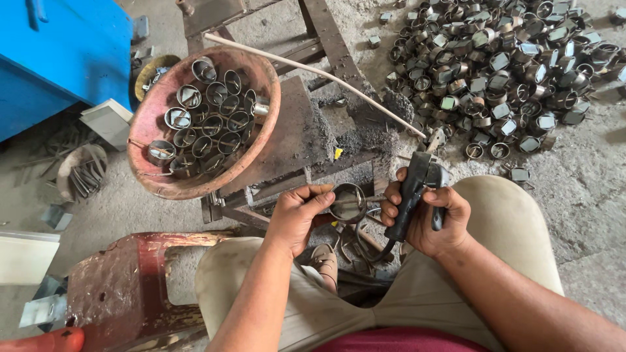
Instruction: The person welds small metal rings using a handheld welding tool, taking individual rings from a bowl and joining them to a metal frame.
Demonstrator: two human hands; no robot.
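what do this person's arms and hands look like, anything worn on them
Both forearms are bare, with no sleeves in view. The left hand and right hand wear no gloves, and no rings, watch or bands show on fingers or wrists.

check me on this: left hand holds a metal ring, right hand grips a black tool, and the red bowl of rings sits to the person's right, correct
Not quite. The head view shows the red bowl of rings on the person's left, not right. The rest stands: the left hand holds a metal ring and the right hand grips a black tool.

Left hand (297, 218) holds a metal ring (347, 203); right hand (427, 218) grips a black tool (412, 195).
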